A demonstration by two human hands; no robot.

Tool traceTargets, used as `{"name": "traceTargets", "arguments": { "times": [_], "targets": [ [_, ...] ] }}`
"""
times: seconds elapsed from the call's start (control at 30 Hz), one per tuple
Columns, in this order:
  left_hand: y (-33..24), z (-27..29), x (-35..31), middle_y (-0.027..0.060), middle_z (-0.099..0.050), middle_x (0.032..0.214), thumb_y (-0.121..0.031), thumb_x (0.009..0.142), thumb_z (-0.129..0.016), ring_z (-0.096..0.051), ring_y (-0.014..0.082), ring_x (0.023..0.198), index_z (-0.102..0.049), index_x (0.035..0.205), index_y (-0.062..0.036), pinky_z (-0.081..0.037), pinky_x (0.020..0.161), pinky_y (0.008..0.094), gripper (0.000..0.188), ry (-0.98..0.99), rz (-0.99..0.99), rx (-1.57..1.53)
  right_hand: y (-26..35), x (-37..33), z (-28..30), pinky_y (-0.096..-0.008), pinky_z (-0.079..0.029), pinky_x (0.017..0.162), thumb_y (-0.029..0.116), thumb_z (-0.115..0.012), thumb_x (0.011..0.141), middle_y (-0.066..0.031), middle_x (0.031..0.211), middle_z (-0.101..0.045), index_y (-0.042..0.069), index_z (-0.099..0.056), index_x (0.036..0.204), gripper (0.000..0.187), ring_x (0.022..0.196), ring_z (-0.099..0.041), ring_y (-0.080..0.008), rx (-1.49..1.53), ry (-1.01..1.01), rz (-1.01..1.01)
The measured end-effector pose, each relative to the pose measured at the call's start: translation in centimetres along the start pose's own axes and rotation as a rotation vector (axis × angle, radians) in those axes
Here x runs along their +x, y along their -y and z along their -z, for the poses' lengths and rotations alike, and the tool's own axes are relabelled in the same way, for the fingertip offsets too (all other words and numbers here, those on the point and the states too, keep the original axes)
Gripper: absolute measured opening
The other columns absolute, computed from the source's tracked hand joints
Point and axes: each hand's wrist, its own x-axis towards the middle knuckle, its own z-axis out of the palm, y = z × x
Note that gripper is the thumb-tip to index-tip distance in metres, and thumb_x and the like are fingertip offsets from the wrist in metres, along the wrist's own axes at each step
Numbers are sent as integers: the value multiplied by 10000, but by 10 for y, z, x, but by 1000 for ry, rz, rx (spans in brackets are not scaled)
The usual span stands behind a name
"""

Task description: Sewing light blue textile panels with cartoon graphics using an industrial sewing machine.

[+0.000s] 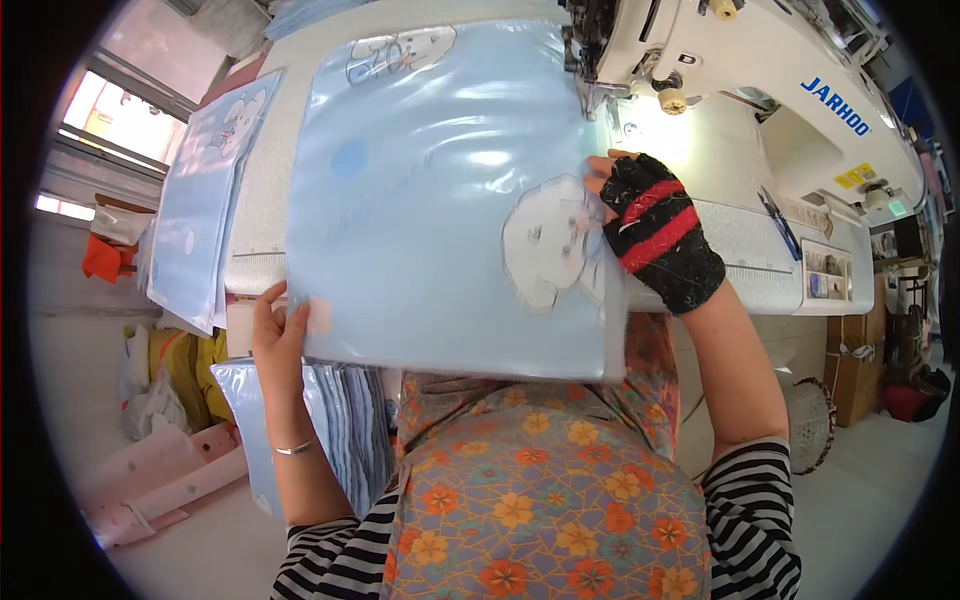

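Observation:
A large, glossy light-blue sheet (430, 220) with white cartoon animals lies across the sewing table, its front edge hanging over toward my lap. At its lower left edge, my left hand (278, 330) pinches the sheet between thumb and fingers. A black fingerless glove with red bands covers my right hand (655, 230). Its bare fingertips rest stretched out on the sheet's right edge, just below the needle area. The white sewing machine (740, 60) stands at the upper right, its lamp lighting the bed. The sheet's upper right edge lies beside the presser foot (597, 98).
Similar blue sheets (205, 200) lean at the table's left, and a thick stack (345, 430) hangs below it. Scissors (780, 222) and a small parts tray (828, 272) sit at the right. A wire basket (812, 425) and cardboard box (858, 370) stand lower right.

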Motion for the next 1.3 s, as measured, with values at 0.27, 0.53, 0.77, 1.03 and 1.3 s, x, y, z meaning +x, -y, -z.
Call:
{"name": "traceTargets", "arguments": {
  "times": [0.27,0.53,0.77,1.03,1.3],
  "targets": [
    [-34,-25,41,-40,-385,641,-57,867,-648,-358,54,593,-591,1242,-53,-300,533,228,379,54,-249,593,5,4,4,-446,-489,948,-24,-590,711,-123,1124,-652,73,-659,1016,328,1078,-594,-342,-40,-76,69],
    [-43,-54,91,35,-457,650,-125,852,-680,-427,134,583,-610,1224,-79,-390,556,294,381,41,-366,716,8,6,9,-450,-483,943,-28,-611,695,-130,1102,-660,50,-658,1011,329,1039,-610,-334,-28,-47,49],
    [-49,-79,136,88,-544,673,-173,866,-668,-532,205,607,-611,1235,-101,-446,596,343,381,31,-456,803,6,9,6,-443,-441,1004,39,-639,740,-136,1183,-636,36,-641,1070,330,1083,-594,-331,-48,-33,15],
    [-57,-104,177,114,-619,739,-232,883,-656,-602,233,674,-626,1228,-108,-478,651,360,368,42,-477,832,7,15,3,-454,-407,1046,77,-645,766,-159,1289,-575,32,-604,1153,392,1207,-526,-351,-79,33,-79],
    [-59,-112,179,118,-647,763,-251,891,-650,-622,244,692,-630,1224,-93,-487,671,355,369,18,-466,849,9,11,13,-457,-432,1016,82,-675,764,-156,1251,-602,32,-641,1100,342,1165,-555,-354,3,13,-80]
  ]
}}
